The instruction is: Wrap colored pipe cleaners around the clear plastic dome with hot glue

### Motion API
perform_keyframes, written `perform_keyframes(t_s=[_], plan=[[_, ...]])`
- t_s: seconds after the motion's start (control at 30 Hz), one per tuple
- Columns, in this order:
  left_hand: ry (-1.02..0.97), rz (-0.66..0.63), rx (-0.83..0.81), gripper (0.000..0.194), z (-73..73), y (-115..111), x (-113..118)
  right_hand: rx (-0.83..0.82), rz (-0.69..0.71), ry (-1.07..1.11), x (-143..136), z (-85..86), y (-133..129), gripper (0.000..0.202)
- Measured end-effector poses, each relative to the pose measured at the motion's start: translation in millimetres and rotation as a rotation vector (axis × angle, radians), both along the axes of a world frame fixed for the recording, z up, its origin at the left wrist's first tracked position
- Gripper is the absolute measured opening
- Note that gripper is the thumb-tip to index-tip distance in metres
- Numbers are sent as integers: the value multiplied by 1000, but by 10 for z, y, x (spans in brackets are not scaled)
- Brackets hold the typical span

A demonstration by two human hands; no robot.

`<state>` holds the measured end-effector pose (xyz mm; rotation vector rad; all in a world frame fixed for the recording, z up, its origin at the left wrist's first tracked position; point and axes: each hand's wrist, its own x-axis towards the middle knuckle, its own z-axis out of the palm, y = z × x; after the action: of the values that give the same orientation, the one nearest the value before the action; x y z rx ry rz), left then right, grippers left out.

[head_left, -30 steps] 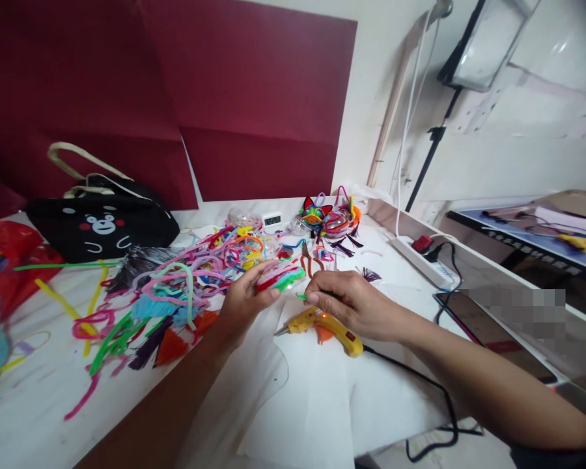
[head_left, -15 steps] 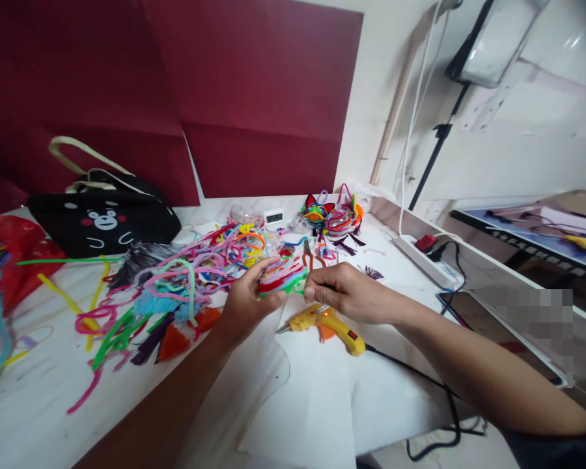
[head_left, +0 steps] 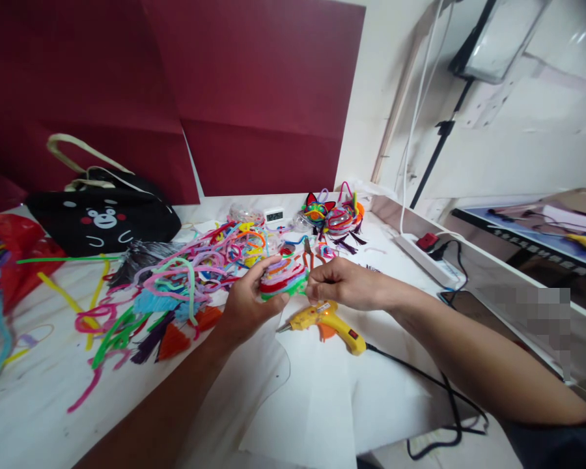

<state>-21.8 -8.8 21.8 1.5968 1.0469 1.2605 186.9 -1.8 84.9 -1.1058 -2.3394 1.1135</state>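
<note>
My left hand (head_left: 249, 296) grips a pipe-cleaner craft piece (head_left: 282, 279) by its left side, thumb in front and fingers behind. Rows of red, blue, pink, purple and orange cover it, with green along its lower edge. At the right edge, my right hand (head_left: 346, 283) is closed in a pinch where the green pipe cleaner (head_left: 300, 286) runs into the fingertips. Just below the hands lies a yellow glue gun (head_left: 329, 320), nozzle to the left. Pliers with orange handles (head_left: 307, 254) lie behind the piece.
Loose pipe cleaners and tassels (head_left: 176, 286) pile up on the left, near a black bag (head_left: 105, 218). Two decorated pieces (head_left: 334, 215) and a small digital clock (head_left: 274, 215) stand at the back. A power strip (head_left: 427, 260) and a tablet-like device (head_left: 488, 319) lie right.
My right hand has shifted slightly, its fingers curling closer to the green edge. The craft piece has tilted a little, showing more of its face. My left hand keeps its hold.
</note>
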Motion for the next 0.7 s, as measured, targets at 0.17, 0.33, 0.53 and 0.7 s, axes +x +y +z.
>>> perform_keyframes(t_s=[0.17,0.33,0.53,0.7], plan=[[74,21,36,67,12,-8,2,-45,-7,14,-10,-25,35,17],[54,15,19,67,22,-21,13,-75,-66,46,-30,-50,36,16],[20,-4,7,67,1,-9,14,-19,-99,71,-60,-70,30,20],[-38,3,6,64,-38,38,-11,105,-73,26,-20,-59,-39,29]])
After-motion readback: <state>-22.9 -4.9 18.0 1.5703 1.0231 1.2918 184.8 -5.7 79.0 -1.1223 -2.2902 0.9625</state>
